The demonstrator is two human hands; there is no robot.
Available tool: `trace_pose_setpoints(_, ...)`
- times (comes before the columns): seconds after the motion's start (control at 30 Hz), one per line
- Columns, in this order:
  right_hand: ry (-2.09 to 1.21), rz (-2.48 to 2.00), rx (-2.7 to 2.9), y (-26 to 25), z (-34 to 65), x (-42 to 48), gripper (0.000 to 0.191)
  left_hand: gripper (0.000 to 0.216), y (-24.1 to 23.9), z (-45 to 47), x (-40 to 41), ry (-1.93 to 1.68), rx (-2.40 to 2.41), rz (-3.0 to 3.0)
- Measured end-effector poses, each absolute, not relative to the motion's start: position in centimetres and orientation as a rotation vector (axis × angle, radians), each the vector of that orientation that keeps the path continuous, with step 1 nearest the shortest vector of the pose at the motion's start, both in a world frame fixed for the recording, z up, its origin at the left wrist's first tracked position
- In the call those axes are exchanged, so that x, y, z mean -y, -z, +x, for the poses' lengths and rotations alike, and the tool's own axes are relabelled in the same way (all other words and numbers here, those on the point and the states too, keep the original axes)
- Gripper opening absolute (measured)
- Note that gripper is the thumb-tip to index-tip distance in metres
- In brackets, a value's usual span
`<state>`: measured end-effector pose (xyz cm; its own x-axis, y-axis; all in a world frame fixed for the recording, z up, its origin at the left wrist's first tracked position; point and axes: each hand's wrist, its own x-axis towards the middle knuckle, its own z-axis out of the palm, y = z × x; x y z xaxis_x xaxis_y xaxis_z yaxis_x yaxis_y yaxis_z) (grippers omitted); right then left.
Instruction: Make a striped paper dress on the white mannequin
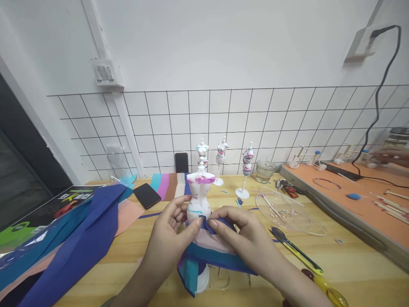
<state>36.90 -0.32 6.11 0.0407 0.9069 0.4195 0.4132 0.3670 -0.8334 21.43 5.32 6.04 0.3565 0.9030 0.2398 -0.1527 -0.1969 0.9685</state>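
A small white mannequin torso with pink and blue paint marks stands on a white base in front of me. Striped fabric in blue, teal and pale pink wraps its lower part like a skirt. My left hand curls round the figure's waist, its thumb pressing the fabric edge. My right hand pinches the same fabric edge against the waist from the right. Both hands are closed on the cloth.
Three smaller painted mannequins stand behind. Blue and pink fabric sheets lie at left with a black phone. At right are a clear plastic dish, yellow-handled scissors, a glass cup and an orange board.
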Motion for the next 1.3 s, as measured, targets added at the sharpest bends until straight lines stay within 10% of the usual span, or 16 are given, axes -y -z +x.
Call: trace_pose_setpoints(1.3, -0.723, -1.296, 1.614, -6.7, 37.5, 0.3, 0.013, 0.046, -5.2, 21.6, -5.7, -1.01, -0.671, 1.329)
